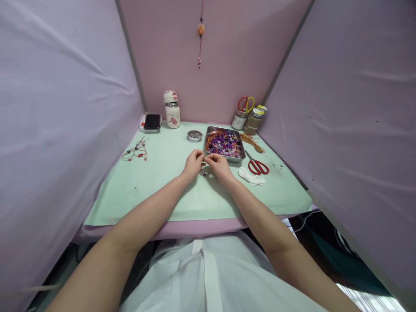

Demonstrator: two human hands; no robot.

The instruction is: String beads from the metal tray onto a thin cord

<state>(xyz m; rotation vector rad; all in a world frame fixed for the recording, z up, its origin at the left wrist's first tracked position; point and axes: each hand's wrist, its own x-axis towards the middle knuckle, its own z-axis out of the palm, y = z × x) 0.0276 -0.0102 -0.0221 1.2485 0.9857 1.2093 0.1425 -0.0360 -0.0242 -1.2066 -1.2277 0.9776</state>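
Note:
Close together over the middle of the table, my left hand (194,163) and my right hand (219,165) both have their fingers pinched, tips nearly meeting. Between and just below them hangs a small beaded cord (203,172), with an orange-brown part and a dark bead showing. The cord itself is too thin to follow into the fingertips. Right beyond my right hand lies a metal tray (240,159) full of purple, orange and clear beads (224,142).
Scissors with red handles (258,167) and a white cloth (251,177) lie right. Behind are orange cords (253,143), two jars (239,120), a round container (194,136), a bottle (173,113) and a phone (152,121). Finished-looking beaded cords (138,151) lie left.

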